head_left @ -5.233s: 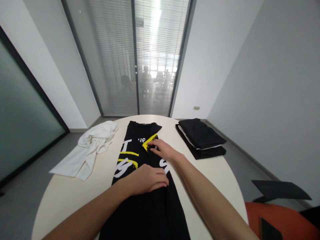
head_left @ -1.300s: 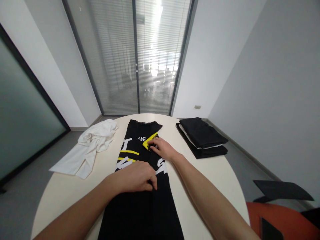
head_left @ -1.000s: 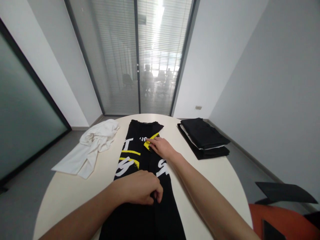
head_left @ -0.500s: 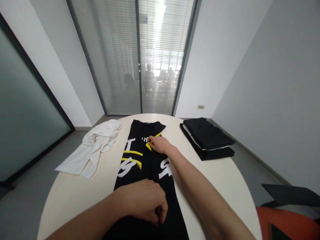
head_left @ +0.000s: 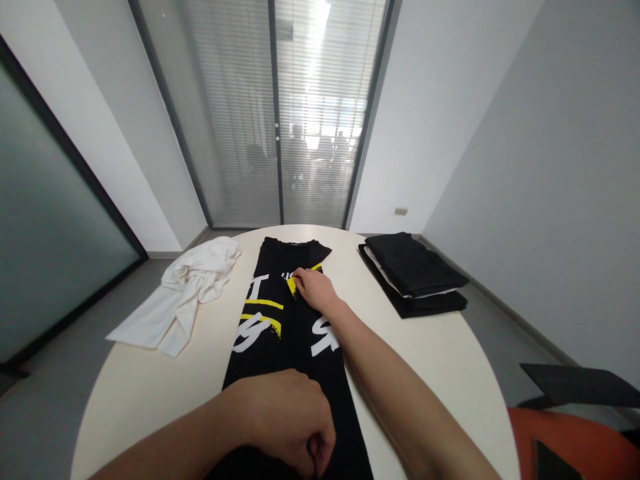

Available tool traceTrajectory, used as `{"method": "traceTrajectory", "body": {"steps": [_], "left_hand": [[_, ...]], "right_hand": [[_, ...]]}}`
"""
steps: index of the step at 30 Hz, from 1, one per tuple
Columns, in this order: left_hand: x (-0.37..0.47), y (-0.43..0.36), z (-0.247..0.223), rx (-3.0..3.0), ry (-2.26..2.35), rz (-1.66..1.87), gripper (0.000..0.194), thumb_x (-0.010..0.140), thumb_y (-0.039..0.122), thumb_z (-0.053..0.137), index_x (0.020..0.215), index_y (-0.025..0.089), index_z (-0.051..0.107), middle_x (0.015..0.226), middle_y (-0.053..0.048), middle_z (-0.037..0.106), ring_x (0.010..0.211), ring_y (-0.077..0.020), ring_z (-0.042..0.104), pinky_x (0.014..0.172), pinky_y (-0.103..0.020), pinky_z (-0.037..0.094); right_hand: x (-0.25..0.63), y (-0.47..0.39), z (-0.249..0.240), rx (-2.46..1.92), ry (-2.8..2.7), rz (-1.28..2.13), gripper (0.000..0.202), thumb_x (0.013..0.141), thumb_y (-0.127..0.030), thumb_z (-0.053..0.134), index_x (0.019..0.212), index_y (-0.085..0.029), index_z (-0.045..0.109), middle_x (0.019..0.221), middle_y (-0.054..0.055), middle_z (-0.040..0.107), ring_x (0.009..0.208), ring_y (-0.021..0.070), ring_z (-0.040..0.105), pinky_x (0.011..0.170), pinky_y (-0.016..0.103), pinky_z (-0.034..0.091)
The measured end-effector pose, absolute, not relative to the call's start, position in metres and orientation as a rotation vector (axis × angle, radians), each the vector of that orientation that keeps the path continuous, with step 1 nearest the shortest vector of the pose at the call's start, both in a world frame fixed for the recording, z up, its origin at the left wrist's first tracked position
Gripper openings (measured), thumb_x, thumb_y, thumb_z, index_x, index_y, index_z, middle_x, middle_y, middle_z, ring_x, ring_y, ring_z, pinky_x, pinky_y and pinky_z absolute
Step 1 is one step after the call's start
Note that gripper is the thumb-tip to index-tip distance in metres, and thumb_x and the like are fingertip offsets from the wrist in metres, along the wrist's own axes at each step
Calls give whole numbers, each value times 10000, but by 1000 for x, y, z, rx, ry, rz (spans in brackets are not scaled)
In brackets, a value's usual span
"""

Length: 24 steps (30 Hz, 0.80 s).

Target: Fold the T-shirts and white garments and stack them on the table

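A black T-shirt (head_left: 295,353) with white lettering and yellow stripes lies lengthwise in front of me, its sides folded inward into a long strip and its neckline at the far end. My left hand (head_left: 290,420) is closed over the near part, pinching the black cloth between thumb and fingers. Farther up, my right hand (head_left: 315,288) is closed on the folded edge beside a yellow patch of the print. The fingertips of the right hand are partly hidden.
A crumpled white garment (head_left: 197,287) lies at the left of the round cream table (head_left: 135,400). On the right is a stack of folded dark clothes (head_left: 413,273) with a pale layer between. An orange and black chair (head_left: 565,433) stands at the lower right.
My left hand has moved slightly nearer to me, still pinching the cloth. The right hand has shifted a little left with the shirt's folded edge. The camera view has moved slightly.
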<state>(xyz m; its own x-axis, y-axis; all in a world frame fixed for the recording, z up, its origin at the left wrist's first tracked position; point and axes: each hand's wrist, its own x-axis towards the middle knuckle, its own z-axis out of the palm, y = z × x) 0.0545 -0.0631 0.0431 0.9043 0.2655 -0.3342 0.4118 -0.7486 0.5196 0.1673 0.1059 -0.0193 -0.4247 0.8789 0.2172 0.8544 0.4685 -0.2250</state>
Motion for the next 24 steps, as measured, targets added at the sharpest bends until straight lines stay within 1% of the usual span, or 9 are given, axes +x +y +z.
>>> {"method": "traceTrajectory", "body": {"steps": [4,7,10,13,16,19,20,22,24], "left_hand": [[54,-68,51,2445,471,-373,93,777,203,742,826,277,769,804,59,773,769,-144,717,533,-232,377],[54,-68,49,2433,546,-443,96,758,211,761,814,287,778,763,63,769,709,-143,707,483,-231,350],[54,-66,44,2409,550,-434,79,759,236,772,812,294,786,746,67,766,669,-131,693,466,-222,345],[55,-65,44,2413,543,-436,82,768,251,773,836,293,792,761,61,771,695,-134,701,480,-223,353],[55,-64,45,2372,547,-492,116,753,241,779,862,279,791,782,57,775,736,-140,715,514,-219,385],[52,-60,48,2211,531,-525,189,730,208,782,907,274,781,819,69,777,757,-125,715,595,-195,441],[50,-57,49,2151,531,-510,194,732,221,788,919,272,778,831,69,776,754,-118,711,623,-187,451],[47,-51,50,2103,582,-419,158,763,305,790,914,260,774,819,59,767,717,-110,690,635,-186,451],[44,-42,50,2197,734,-248,159,800,365,761,908,249,765,809,40,753,700,-117,667,623,-202,439]], "right_hand": [[168,107,-22,-1466,-2391,61,297,1055,-319,362,1175,-233,619,1045,78,702,954,206,650,809,298,447],[168,107,-24,-1421,-2403,14,289,1047,-312,394,1178,-229,638,1050,84,683,970,211,626,830,306,443],[168,109,-25,-1377,-2385,-49,278,1035,-305,423,1156,-227,662,1075,90,658,995,222,596,852,321,443],[168,113,-29,-1385,-2312,-88,281,1032,-300,423,1139,-224,671,1089,99,640,1005,232,572,865,341,447],[169,116,-32,-1370,-2289,-45,279,1021,-270,436,1141,-221,683,1113,102,630,1010,232,564,880,352,455],[171,117,-34,-1262,-2303,22,307,1001,-205,449,1204,-222,678,1216,99,605,1067,218,555,949,357,443],[172,117,-34,-1224,-2294,34,318,1001,-203,447,1221,-226,675,1255,97,592,1098,215,547,978,361,432],[174,117,-33,-1181,-2281,59,299,1007,-253,465,1200,-231,692,1290,96,575,1142,218,530,1016,377,413],[176,118,-33,-1177,-2290,94,260,997,-314,515,1131,-226,720,1250,97,585,1128,220,533,1015,384,413]]}}
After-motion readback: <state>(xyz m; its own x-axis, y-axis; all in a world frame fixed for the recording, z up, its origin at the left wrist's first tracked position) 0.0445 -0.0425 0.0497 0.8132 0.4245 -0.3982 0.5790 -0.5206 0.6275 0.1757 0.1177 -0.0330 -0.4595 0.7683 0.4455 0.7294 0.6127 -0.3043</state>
